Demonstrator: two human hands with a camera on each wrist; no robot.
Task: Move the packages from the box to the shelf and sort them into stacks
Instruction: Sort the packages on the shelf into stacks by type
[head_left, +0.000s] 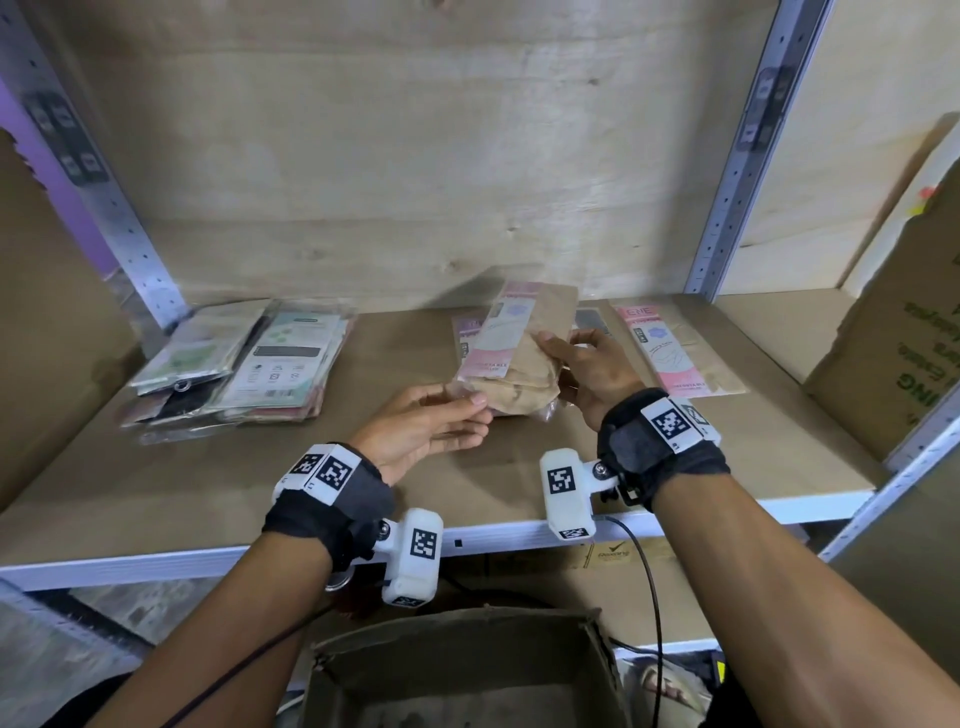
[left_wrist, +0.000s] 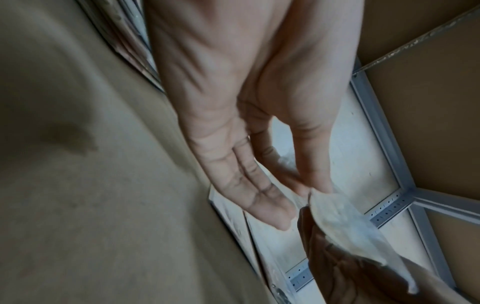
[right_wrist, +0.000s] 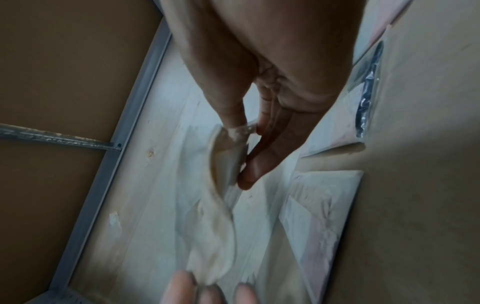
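A clear plastic package (head_left: 511, 353) holding beige fabric and a pink card hangs tilted above the middle of the shelf board (head_left: 395, 467), held by both hands. My left hand (head_left: 475, 410) pinches its near left corner between thumb and fingers; the left wrist view shows that pinch on the package (left_wrist: 345, 222). My right hand (head_left: 558, 358) grips its right edge, thumb on top, and pinches the package (right_wrist: 223, 205) in the right wrist view. The open cardboard box (head_left: 457, 670) sits below the shelf, between my forearms.
A messy stack of green and white packages (head_left: 244, 358) lies at the shelf's left. Pink packages (head_left: 467, 338) lie under the held one, and another pink package (head_left: 670, 348) lies to the right. A large cardboard box (head_left: 893, 332) stands at the shelf's right end.
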